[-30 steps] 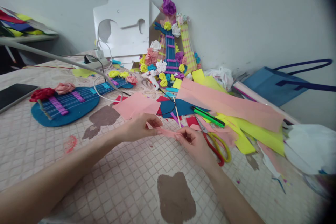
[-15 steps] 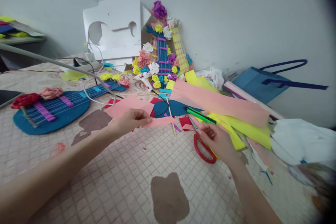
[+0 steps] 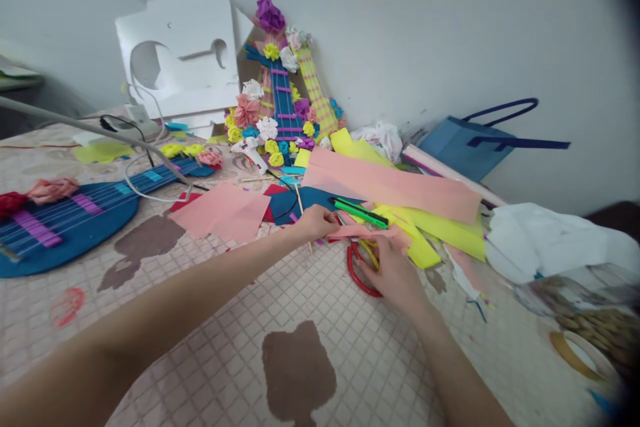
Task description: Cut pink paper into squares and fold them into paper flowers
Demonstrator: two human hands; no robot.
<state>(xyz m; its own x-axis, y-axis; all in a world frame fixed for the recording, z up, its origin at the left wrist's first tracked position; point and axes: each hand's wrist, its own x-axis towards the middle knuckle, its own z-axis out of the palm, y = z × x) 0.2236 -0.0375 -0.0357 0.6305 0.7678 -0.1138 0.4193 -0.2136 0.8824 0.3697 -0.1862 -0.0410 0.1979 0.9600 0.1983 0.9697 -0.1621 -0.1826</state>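
Note:
A narrow strip of pink paper [image 3: 356, 232] stretches between my two hands above the table. My left hand [image 3: 319, 220] pinches its left end. At the other end, my right hand [image 3: 395, 272] has its thumb and fingers closed on the strip. Red-handled scissors [image 3: 356, 275] lie just beneath and left of my right hand, their blades mostly hidden by the strip. Directly behind the strip is a green cutter-like tool [image 3: 360, 212]. Pink sheets [image 3: 225, 210] lie to the left, and a long pink sheet [image 3: 390, 183] rests over yellow pieces [image 3: 425, 250].
A blue guitar-shaped craft [image 3: 90, 213] with paper flowers lies left, crossed by white cable. Behind stand flower-covered crafts [image 3: 284, 97], a glue gun [image 3: 251, 155] and a white cut-out board [image 3: 180, 47]. A blue bag [image 3: 465, 143] and tape roll [image 3: 583, 355] are at right.
My left hand has carried the pink strip rightward, and my right hand has moved from beside the scissors onto the strip's free end. The view has shifted to the right.

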